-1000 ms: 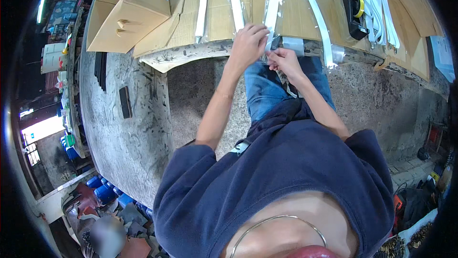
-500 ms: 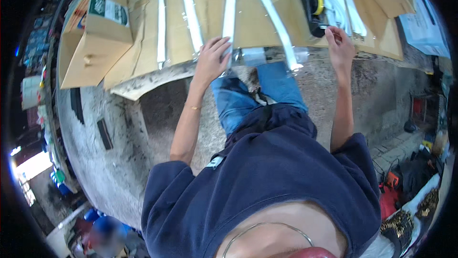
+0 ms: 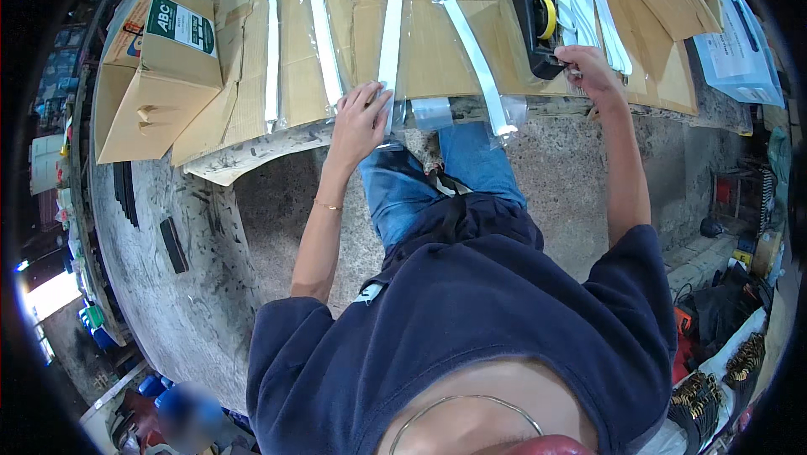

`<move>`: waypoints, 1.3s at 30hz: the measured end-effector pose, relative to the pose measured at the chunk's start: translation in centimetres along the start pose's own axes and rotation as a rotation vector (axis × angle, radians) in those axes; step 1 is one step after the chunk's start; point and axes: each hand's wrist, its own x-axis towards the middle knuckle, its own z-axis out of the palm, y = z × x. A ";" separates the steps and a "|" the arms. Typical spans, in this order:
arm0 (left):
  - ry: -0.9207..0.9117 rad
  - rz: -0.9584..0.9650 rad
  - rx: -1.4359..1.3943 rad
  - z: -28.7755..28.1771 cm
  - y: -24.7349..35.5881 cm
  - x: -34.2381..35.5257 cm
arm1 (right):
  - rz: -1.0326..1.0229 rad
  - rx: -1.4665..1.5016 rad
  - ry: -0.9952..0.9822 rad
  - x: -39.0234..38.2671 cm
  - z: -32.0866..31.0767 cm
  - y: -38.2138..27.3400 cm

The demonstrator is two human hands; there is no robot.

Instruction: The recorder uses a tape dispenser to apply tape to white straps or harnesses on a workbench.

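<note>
On the cardboard-covered table lies a white strap pair (image 3: 392, 30), shaped like suspenders, inside a clear plastic sleeve. My left hand (image 3: 360, 127) rests over the lower end of its left strap, fingers stretched out. A second white strap pair (image 3: 320, 26) lies to the left, also in clear plastic. At the right stands a black tape dispenser (image 3: 530, 30) with a yellow-cored roll (image 3: 545, 16). My right hand (image 3: 595, 78) is at the dispenser's near end, thumb and fingers pinched together. Whatever is between those fingertips is too small to make out.
More white straps (image 3: 588, 1) lie bunched right of the dispenser. An open cardboard box (image 3: 172, 76) stands at the left, and a pale blue box (image 3: 740, 51) at the far right. The table's front edge (image 3: 286, 140) runs just before my legs.
My right hand has moved slightly left and down, staying at the dispenser's near end. My left hand remains on the strap's lower end. The whole view has shifted a little.
</note>
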 end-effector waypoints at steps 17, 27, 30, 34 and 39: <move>-0.017 -0.012 0.026 0.0 0.2 0.0 | -0.175 0.112 0.196 -4.5 2.0 2.5; -0.012 -0.037 0.059 0.1 -0.3 -0.5 | -0.348 -0.153 0.192 -4.4 2.3 3.0; 0.003 0.006 0.011 0.7 -0.2 0.0 | -0.490 -0.504 0.282 -5.3 3.5 2.5; 0.017 -0.012 0.007 0.5 -0.1 -0.3 | -0.431 -0.631 0.377 -8.3 6.1 2.4; 0.009 -0.022 0.035 0.3 -0.2 -0.5 | -0.423 -0.530 0.394 -10.2 9.9 1.6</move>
